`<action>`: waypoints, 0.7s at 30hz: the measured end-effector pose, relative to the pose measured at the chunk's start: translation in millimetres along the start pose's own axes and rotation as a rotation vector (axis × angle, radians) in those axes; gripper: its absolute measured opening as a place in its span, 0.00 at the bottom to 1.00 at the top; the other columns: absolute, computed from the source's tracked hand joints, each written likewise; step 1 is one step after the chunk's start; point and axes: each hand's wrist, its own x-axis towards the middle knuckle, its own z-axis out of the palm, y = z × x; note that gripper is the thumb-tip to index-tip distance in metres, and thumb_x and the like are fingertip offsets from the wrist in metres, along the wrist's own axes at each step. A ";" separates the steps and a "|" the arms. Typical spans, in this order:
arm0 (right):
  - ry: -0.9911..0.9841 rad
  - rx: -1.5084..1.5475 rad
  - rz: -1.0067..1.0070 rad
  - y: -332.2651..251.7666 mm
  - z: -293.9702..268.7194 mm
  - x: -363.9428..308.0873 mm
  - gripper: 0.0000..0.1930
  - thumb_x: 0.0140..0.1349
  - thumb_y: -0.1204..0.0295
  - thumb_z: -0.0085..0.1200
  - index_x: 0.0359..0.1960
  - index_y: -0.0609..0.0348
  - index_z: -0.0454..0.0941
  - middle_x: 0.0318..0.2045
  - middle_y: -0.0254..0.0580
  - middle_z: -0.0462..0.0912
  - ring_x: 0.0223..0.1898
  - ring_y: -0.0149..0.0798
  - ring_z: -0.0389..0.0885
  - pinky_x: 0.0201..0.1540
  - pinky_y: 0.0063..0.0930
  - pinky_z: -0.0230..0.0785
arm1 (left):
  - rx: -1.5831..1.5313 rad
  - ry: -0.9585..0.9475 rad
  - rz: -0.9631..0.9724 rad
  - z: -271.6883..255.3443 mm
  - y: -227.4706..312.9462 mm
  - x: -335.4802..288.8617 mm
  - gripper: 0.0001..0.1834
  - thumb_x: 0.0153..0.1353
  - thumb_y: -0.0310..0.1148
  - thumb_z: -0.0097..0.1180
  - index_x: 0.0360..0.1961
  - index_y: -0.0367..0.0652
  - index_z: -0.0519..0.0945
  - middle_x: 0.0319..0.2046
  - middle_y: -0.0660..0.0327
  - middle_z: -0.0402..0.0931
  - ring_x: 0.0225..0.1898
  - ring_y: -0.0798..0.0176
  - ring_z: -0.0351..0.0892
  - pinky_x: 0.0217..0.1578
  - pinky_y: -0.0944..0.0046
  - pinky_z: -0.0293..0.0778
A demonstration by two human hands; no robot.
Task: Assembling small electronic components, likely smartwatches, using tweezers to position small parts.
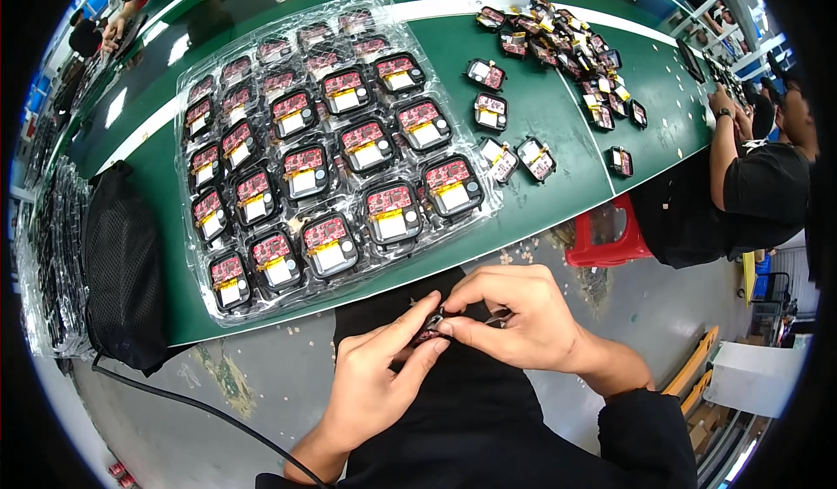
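Above my lap, in front of the table edge, both hands meet on one small dark electronic unit (431, 327), seen edge-on, with a bit of red circuit board showing. My left hand (384, 363) pinches its left side between thumb and fingers. My right hand (514, 319) grips the upper right side with thumb and forefinger; the fingertips cover much of it. Beyond them a clear plastic tray (199, 267) holds rows of similar black square cases (453, 186), each with a red board, yellow tape and a silvery battery.
A heap of loose units (567, 44) lies on the green table (558, 201) at the far right, several more scattered nearer. A black mesh bag (126, 262) stands at left, with a black cable (192, 402). A person in black (767, 193) sits at right by a red stool (602, 236).
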 end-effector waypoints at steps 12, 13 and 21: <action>0.596 -0.308 0.199 35.1 -99.1 61.1 0.09 0.60 0.73 0.65 0.38 0.67 0.83 0.29 0.41 0.85 0.26 0.30 0.80 0.30 0.29 0.72 | -0.440 -0.342 0.023 11.7 -18.3 -10.1 0.38 0.63 0.32 0.68 0.71 0.36 0.65 0.59 0.46 0.78 0.58 0.52 0.81 0.60 0.56 0.77; 0.581 -0.361 0.214 36.0 -103.5 67.2 0.10 0.60 0.72 0.65 0.37 0.67 0.83 0.28 0.43 0.85 0.27 0.32 0.81 0.31 0.31 0.72 | -0.426 -0.364 0.036 12.3 -17.7 -9.6 0.37 0.64 0.31 0.67 0.71 0.36 0.65 0.59 0.46 0.78 0.59 0.52 0.81 0.60 0.56 0.77; 0.574 -0.650 0.226 45.7 -118.4 96.7 0.15 0.61 0.61 0.64 0.37 0.64 0.86 0.26 0.57 0.85 0.29 0.53 0.86 0.38 0.41 0.76 | -0.365 -0.334 0.015 11.7 -17.5 -9.5 0.37 0.66 0.40 0.65 0.70 0.32 0.66 0.58 0.47 0.79 0.58 0.53 0.82 0.60 0.56 0.76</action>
